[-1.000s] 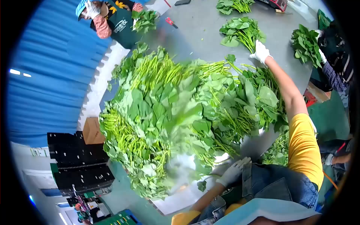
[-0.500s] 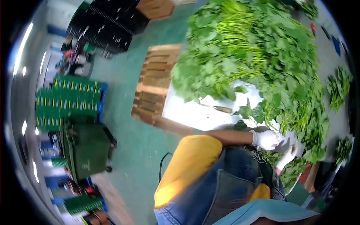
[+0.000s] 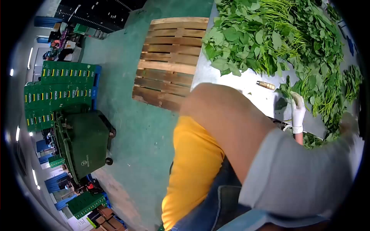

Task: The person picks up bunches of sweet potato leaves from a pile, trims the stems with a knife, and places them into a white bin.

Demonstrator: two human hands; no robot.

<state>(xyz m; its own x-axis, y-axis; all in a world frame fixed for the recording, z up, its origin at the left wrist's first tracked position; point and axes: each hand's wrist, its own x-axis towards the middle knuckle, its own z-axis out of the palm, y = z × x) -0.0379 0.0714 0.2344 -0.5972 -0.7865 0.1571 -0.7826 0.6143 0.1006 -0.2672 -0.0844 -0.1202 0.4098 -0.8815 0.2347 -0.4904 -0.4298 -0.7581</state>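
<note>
My right hand (image 3: 298,111), in a white glove, is over the table with its fingers curled. Its fingertips meet a small leafy sprig (image 3: 285,89) and appear closed on its stem end. A dark green leaf (image 3: 280,103) lies just left of the hand. Beyond it, a big heap of leafy green stems (image 3: 269,34) covers the table. My left arm is bent and raised close to the camera, its bare skin and grey sleeve filling the lower right. Its hand is out of sight. A short brown-and-gold cylindrical object (image 3: 266,85) lies on the pale tabletop (image 3: 231,81).
A wooden pallet (image 3: 169,63) lies on the green floor beside the table. Farther left stand a wheeled green bin (image 3: 86,142) and stacked green crates (image 3: 61,94). Black crates (image 3: 92,13) are at the upper left. Another bunch of greens (image 3: 350,82) lies at the right.
My left arm has lifted from the table, its elbow now across the view and its hand gone from sight. My right hand has moved to the sprig. The camera has turned.
</note>
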